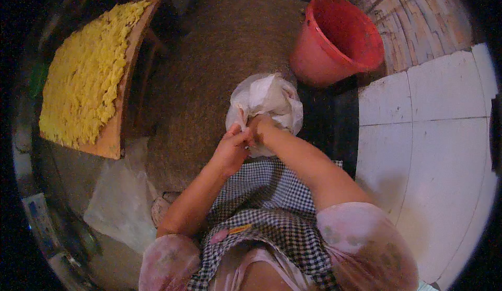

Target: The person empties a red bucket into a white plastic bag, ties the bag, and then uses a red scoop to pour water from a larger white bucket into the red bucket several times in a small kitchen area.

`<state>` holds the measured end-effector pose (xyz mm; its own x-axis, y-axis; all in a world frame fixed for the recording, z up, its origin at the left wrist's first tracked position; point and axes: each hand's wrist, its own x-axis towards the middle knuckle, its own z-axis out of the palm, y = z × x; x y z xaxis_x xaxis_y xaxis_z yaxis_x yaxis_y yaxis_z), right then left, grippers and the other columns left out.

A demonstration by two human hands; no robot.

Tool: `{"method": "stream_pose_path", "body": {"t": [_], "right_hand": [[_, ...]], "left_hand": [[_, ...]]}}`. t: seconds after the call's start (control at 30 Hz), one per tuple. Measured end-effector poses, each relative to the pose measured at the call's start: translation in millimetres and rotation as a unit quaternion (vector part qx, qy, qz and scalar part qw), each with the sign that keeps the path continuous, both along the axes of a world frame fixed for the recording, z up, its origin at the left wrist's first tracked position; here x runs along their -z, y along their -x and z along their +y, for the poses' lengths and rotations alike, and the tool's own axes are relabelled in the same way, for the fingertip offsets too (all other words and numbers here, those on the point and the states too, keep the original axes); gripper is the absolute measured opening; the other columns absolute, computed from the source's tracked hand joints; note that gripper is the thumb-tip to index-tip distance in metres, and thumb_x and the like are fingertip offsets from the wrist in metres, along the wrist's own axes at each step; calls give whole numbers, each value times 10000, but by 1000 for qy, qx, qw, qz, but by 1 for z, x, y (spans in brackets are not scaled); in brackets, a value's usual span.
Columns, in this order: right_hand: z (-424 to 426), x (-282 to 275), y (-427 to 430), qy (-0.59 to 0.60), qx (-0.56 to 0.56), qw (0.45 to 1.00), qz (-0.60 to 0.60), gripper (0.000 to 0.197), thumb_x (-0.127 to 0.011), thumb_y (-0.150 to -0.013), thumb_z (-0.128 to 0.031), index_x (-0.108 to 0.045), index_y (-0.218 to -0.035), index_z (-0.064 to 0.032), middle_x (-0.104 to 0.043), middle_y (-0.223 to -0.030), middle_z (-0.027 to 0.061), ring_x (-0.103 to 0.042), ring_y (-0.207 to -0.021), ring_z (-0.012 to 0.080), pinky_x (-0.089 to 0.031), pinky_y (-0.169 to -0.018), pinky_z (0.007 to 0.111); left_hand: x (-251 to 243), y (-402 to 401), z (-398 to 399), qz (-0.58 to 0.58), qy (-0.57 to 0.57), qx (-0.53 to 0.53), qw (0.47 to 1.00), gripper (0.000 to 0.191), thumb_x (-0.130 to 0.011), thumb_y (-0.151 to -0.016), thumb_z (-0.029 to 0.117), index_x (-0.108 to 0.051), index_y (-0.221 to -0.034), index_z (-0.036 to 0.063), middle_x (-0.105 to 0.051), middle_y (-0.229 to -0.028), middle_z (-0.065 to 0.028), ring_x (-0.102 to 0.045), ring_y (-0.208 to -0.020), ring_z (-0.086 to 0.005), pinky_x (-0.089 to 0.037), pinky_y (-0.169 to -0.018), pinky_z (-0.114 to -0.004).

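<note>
A whitish plastic bag (270, 94) stands upright and bulging before me, close to the hem of my checked apron (262, 189). My left hand (236, 145) pinches the bag's gathered edge between thumb and fingers at its near left side. My right hand (259, 126) reaches into the bag's mouth just beside it; its fingers are hidden inside, so what they touch does not show. The bag's contents cannot be made out.
A red plastic bucket (313, 55) stands at the upper right, beside a white tiled surface (439, 149). At left is a wooden board (111, 136) covered with a lumpy yellow layer (86, 75). A clear plastic sheet or bag (121, 196) lies at lower left. Brown matting (188, 75) covers the floor.
</note>
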<state>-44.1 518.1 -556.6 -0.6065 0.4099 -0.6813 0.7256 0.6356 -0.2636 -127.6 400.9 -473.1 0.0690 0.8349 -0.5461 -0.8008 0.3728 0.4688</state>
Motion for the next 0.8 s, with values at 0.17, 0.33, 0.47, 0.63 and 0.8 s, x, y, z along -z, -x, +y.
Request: {"method": "stream_pose_path", "body": {"t": [0.17,0.33,0.47,0.63,0.8], "right_hand": [[-12,50,0,-170,13,984,56,359,-566,-692,-325,-602,-983,-118,-563,-1054,108,-547,-953,234,-431,-804,368],[4,-25,-15,55,-185,979,59,308,-535,-706,-254,-601,-952,-81,-568,-1032,117,-547,-923,289,-420,-802,393],[30,-110,-59,-21,-170,982,78,276,-522,-698,-195,-593,-935,-71,-556,-1021,142,-536,-898,314,-426,-753,431],[67,-56,-104,-365,-32,927,85,214,-510,-735,-210,-580,-821,-27,-583,-808,115,-544,-835,272,-435,-699,381],[96,-49,-107,-245,299,833,396,85,-497,-730,-92,-529,-685,-27,-577,-694,124,-555,-624,246,-427,-545,338]], "left_hand": [[-3,-10,17,13,-21,-43,999,529,-476,-812,95,-264,-1287,188,-514,-929,-33,-495,-807,-161,-415,-761,-318],[29,-20,30,366,-69,-45,927,301,-500,-801,83,-438,-1088,16,-516,-822,-55,-457,-698,-109,-397,-642,-249],[32,-30,44,517,-85,6,852,484,-493,-798,81,-322,-1251,55,-539,-701,-79,-493,-564,-194,-410,-541,-324],[34,-39,59,708,-59,124,692,691,-525,-770,113,-122,-1332,126,-577,-893,-181,-555,-756,-331,-433,-661,-369],[44,-28,79,794,-108,14,598,680,-518,-775,147,-120,-1324,106,-588,-841,-195,-559,-758,-367,-428,-652,-402]]}}
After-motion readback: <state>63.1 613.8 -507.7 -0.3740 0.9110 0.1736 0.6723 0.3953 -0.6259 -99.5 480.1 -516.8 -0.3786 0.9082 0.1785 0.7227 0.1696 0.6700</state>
